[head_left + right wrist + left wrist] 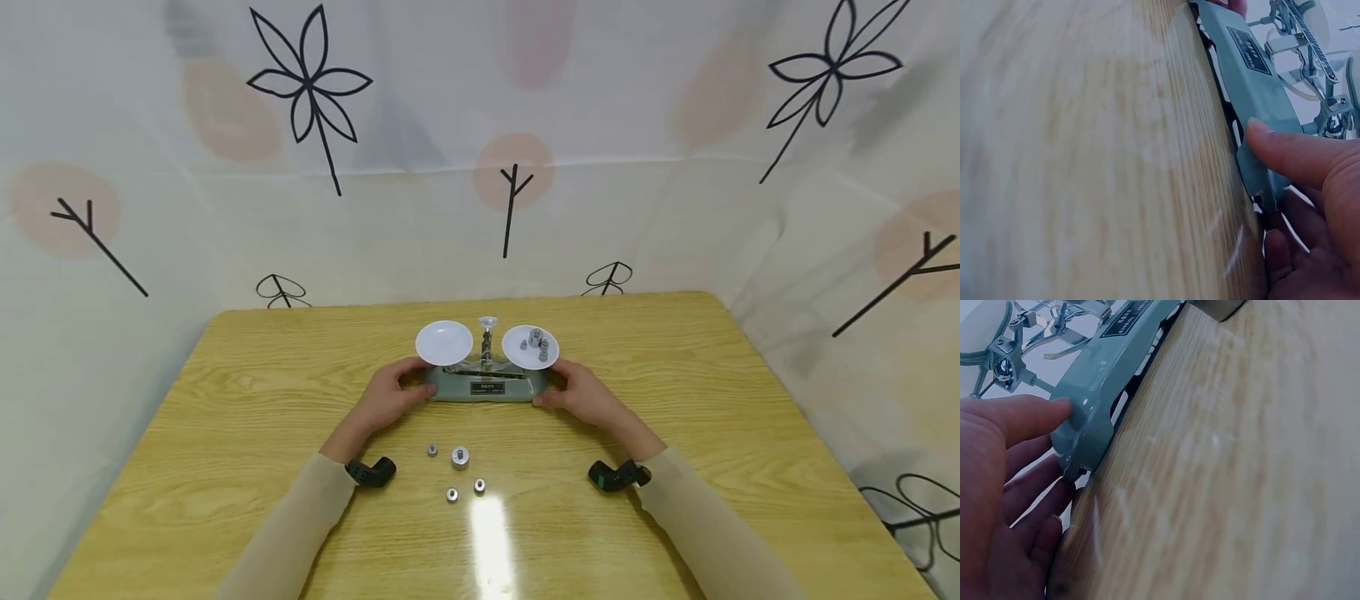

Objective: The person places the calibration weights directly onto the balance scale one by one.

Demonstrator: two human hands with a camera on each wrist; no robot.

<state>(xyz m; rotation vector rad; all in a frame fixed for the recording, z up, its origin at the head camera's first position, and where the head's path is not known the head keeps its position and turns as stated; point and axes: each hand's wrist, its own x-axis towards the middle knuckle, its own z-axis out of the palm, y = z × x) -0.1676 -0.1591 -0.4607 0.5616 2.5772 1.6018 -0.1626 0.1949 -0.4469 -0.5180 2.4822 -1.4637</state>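
A balance scale (pixel 486 392) with a grey-green base and two white pans stands on the wooden table. My left hand (pixel 384 397) grips the left end of its base; in the left wrist view the thumb (pixel 1038 415) lies on the front face and the other fingers reach around the end. At the opposite end my right hand (pixel 588 395) holds the base likewise, with its thumb (pixel 1291 150) on the front in the right wrist view. The left pan (pixel 444 342) is bare. Several metal weights (pixel 536 337) stand in the right pan (pixel 513 348).
Nearer the person, a larger weight (pixel 460 457) stands on the table (pixel 247 433) among smaller weights (pixel 452 495). A printed cloth (pixel 420 225) hangs behind the table and at its sides. Light glares off the tabletop below the weights.
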